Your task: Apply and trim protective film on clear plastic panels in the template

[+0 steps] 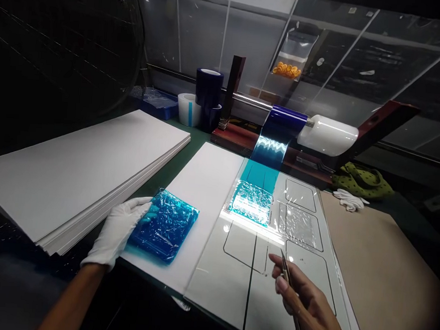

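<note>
Working view from the head camera. The left hand [115, 230], in a white glove, lies flat with its fingers extended and resting on the near edge of a crumpled square of blue film [165, 226]; whether the fingers grip the film cannot be told. The film lies on a white board [203, 194], directly ahead of the gloved fingers. The bare right hand [308, 304] is narrowly closed, holding a pair of metal tweezers [286, 270] between the thumb and fingers, with the tips pointing away from the wearer. The hand hovers above a clear plate [230, 281] marked with rounded rectangular outlines. Ahead of the right hand, a strip of blue film [259, 175] lies on the plate and ends in a crumpled, glare-lit patch [250, 202]. The strip rises away from the hands to a dark blue film roll [283, 124] on a metal rod, next to a white roller [327, 136]. Left of the left hand stands a stack of white boards [72, 170]. Right of the right hand lies a brown card sheet [381, 277], and beyond it are a spare white glove [349, 199] and a green dotted cloth [362, 180]. Farther ahead of the left hand stand dark blue tape rolls [209, 86] and a pale tape roll [188, 110].
</note>
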`<state>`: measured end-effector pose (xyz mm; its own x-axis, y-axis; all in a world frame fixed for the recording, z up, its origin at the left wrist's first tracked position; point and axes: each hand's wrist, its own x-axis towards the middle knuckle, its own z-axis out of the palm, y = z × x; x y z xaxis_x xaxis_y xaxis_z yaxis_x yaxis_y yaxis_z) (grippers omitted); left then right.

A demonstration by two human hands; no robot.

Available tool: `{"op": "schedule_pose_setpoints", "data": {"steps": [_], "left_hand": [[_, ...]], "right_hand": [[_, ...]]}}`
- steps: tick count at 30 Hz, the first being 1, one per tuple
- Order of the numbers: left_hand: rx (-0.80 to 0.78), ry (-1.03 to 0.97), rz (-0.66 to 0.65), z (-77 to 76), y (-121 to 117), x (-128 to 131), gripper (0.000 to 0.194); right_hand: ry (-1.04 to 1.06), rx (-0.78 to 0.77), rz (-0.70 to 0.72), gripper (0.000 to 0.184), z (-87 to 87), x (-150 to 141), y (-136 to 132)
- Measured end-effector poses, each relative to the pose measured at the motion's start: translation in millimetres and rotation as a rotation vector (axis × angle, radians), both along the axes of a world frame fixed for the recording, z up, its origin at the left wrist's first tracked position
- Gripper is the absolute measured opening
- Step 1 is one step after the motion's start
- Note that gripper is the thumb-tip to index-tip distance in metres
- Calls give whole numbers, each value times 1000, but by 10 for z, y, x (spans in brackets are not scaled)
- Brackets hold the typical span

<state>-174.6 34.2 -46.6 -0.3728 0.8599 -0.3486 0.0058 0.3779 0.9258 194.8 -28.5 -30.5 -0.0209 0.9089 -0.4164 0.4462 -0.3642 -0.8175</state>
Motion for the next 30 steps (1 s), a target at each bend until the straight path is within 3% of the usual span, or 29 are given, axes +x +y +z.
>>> {"op": "schedule_pose_setpoints", "data": {"steps": [3, 7, 11, 14, 18, 23, 26, 30], "left_hand": [[26, 136, 5, 1, -32, 13, 42], [149, 459, 76, 60, -82, 53, 36], [231, 651, -27, 146, -36, 312, 42], [374, 750, -217, 115, 100, 763, 48], [536, 716, -634, -54, 322, 1643, 53], [696, 834, -1020, -224, 610, 2688, 62], [759, 850, -1150, -279, 765, 3065, 66], [807, 903, -1210, -358, 881, 3262, 71]], "right_hand": [[-32, 79, -30, 60, -6, 91, -34], [-131, 193, -47, 53, -28, 241, -73], [-269, 305, -170, 45, -117, 480, -56], [-471, 383, -292, 33, -214, 742, -6], [-737, 427, -329, 20, -336, 1101, 88], [-808, 378, -350, 17, -431, 1308, 210], [-788, 357, -333, 17, -455, 1307, 275], [-706, 353, -310, 15, -463, 1279, 356]]}}
